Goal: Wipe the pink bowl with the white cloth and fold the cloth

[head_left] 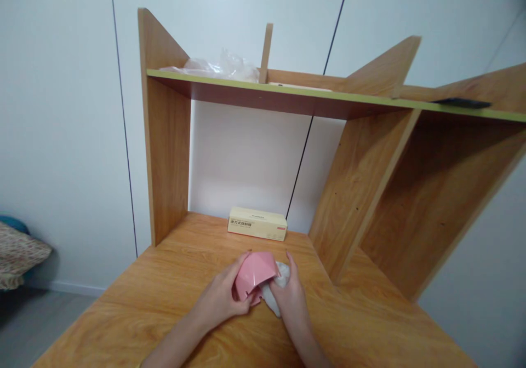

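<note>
A shiny pink plastic piece (pixel 255 272) with bent, angular sides and small notches is in my left hand (pixel 225 293). The fingers wrap round its left side, with the thumb at its lower edge. My right hand (pixel 289 292) grips a crumpled pale grey cloth (pixel 271 299) and presses it against the right side of the pink piece. Part of the cloth is hidden behind my right fingers. Both hands are just above the wooden desk (pixel 164 313), and what exact kind of object the pink piece is cannot be made out.
Behind my hands, a cream cardboard box (pixel 257 224) with printed lettering lies on the desk. A wooden shelf unit (pixel 168 154) rises at the back, its upright panel (pixel 361 193) to the right. Clear plastic wrap (pixel 222 68) and a dark flat item (pixel 462 103) lie on the upper shelf.
</note>
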Action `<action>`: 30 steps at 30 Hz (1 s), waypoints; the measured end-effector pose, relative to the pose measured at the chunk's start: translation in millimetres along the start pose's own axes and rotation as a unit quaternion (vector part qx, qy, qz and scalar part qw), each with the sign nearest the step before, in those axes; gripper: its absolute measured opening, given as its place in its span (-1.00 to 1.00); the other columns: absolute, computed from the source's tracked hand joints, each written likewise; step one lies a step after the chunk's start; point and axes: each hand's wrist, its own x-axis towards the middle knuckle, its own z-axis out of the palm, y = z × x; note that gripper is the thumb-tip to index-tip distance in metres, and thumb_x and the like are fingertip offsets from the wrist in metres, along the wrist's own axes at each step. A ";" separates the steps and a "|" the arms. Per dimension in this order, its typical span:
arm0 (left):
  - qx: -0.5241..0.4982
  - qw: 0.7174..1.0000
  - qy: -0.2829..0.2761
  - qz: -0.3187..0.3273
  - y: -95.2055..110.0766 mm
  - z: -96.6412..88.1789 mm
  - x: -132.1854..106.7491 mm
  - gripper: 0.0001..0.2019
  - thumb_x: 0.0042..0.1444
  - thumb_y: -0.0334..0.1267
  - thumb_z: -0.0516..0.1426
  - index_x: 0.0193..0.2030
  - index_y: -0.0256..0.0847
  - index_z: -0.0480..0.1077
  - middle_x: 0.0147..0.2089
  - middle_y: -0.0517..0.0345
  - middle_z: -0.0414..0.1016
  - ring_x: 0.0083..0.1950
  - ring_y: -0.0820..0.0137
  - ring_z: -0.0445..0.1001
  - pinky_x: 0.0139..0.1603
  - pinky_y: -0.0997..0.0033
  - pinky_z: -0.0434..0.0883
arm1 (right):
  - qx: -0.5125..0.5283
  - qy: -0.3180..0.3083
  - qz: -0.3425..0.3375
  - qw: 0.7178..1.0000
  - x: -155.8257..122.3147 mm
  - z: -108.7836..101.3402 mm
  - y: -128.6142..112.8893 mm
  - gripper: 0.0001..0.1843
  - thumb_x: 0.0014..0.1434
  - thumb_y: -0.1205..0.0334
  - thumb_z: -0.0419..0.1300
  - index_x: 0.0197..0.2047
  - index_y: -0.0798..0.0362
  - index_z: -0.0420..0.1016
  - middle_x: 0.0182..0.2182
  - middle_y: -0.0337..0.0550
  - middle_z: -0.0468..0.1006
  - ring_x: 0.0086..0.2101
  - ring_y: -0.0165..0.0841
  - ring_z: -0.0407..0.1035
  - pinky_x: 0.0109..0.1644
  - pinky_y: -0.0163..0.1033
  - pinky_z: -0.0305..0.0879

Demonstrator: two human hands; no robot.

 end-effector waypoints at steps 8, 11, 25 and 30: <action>0.051 0.998 0.003 0.021 6.9 -1.2 -0.2 -0.22 -0.15 -0.23 0.17 0.24 -0.09 -0.08 0.05 0.08 0.35 -0.07 0.26 0.40 -0.07 0.38 0.33 | -0.202 -0.039 -0.010 0.979 -4.1 -16.2 -12.2 -0.29 0.06 0.03 0.00 0.23 0.09 -0.10 -0.53 -0.14 0.51 -0.50 -0.21 0.43 -0.48 -0.28 0.23; 0.104 0.994 -0.022 0.023 4.9 -2.2 -0.8 -0.23 -0.18 -0.29 0.13 0.23 -0.09 -0.06 0.00 0.07 0.37 -0.10 0.21 0.41 -0.13 0.34 0.36 | -0.243 -0.047 -0.066 0.967 -5.8 -20.9 -13.5 -0.30 0.08 0.03 -0.01 0.23 0.10 -0.13 -0.48 -0.09 0.53 -0.46 -0.20 0.44 -0.46 -0.27 0.24; 0.173 0.980 -0.066 0.069 6.0 -11.4 -3.1 -0.20 -0.17 -0.26 0.11 0.25 -0.03 -0.14 0.01 0.06 0.36 -0.10 0.18 0.40 -0.14 0.29 0.34 | -0.105 -0.038 -0.115 0.987 -5.9 -21.5 -11.0 -0.20 -0.01 0.15 0.06 0.23 0.16 -0.21 -0.52 -0.20 0.51 -0.49 -0.24 0.42 -0.46 -0.26 0.29; 0.064 0.995 -0.033 0.063 0.2 -12.2 -2.1 -0.15 -0.14 -0.15 0.20 0.26 -0.05 -0.19 0.10 0.02 0.27 -0.03 0.16 0.36 -0.02 0.22 0.27 | 0.052 -0.077 -0.075 0.993 -9.4 -20.2 -17.3 -0.17 -0.06 0.24 0.08 0.24 0.11 -0.23 -0.41 -0.21 0.54 -0.42 -0.29 0.44 -0.37 -0.29 0.33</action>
